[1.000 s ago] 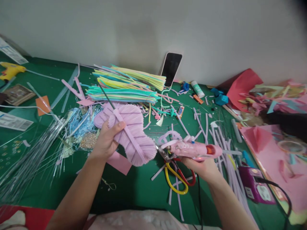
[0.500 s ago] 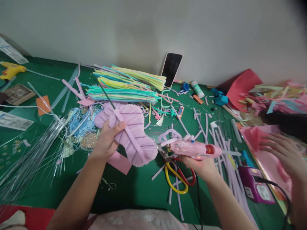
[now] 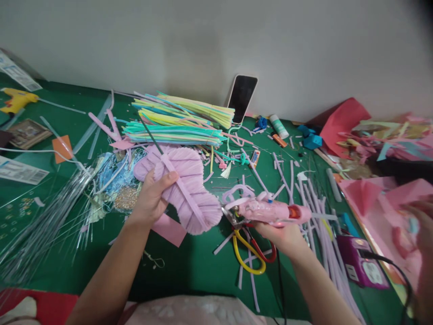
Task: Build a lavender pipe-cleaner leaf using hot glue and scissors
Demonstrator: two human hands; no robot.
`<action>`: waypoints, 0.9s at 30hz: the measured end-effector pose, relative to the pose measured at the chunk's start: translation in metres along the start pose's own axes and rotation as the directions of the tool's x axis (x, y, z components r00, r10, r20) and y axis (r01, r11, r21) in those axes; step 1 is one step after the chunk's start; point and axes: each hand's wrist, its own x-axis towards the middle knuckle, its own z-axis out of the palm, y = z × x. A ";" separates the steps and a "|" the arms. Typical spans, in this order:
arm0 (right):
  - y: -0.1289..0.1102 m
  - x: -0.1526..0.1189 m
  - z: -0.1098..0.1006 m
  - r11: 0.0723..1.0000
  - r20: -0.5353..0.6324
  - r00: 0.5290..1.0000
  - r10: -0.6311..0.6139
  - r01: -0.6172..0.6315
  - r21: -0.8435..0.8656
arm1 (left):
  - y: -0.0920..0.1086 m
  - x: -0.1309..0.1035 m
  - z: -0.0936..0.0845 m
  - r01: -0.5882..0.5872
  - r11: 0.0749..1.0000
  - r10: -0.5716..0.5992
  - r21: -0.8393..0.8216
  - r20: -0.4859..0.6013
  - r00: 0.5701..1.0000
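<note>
My left hand [image 3: 150,198] grips a lilac leaf-shaped piece [image 3: 184,185] made of fuzzy pipe cleaners, with a dark green stem sticking out at its upper left. My right hand [image 3: 280,234] holds a pink hot glue gun [image 3: 270,211]. Its metal nozzle points left and sits at the leaf's lower right edge. Both are held just above the green table [image 3: 189,266].
Yellow and red scissors [image 3: 252,255] lie under the glue gun. A pile of pastel pipe cleaners [image 3: 179,119] and a phone [image 3: 241,97] leaning on the wall sit behind. Lilac offcuts [image 3: 314,203], a purple power strip [image 3: 360,262] and pink paper [image 3: 382,212] lie right. Another person's blurred hand [image 3: 422,225] is at the far right.
My hands have barely moved; the glue gun nozzle stays at the leaf's edge. The other person's hand came in at the right and now lifts a pink paper sheet.
</note>
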 end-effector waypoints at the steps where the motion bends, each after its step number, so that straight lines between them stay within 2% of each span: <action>1: 0.001 0.000 0.000 1.000 0.004 1.000 0.007 -0.007 -0.003 | 0.000 0.000 0.000 -0.002 1.000 0.002 -0.003 -0.002 1.000; 14: 0.009 -0.007 0.000 0.999 -0.035 0.999 0.014 -0.015 -0.031 | 0.001 0.001 0.001 -0.015 1.000 0.015 0.005 -0.018 1.000; 19: 0.014 -0.009 0.001 0.994 0.025 0.996 -0.082 0.084 -0.066 | 0.001 0.000 0.001 -0.017 1.000 0.017 -0.001 -0.021 1.000; 27: 0.019 -0.011 0.002 0.994 0.092 0.993 -0.071 0.078 -0.079 | 0.001 0.001 0.000 -0.033 0.999 0.033 -0.010 -0.028 0.999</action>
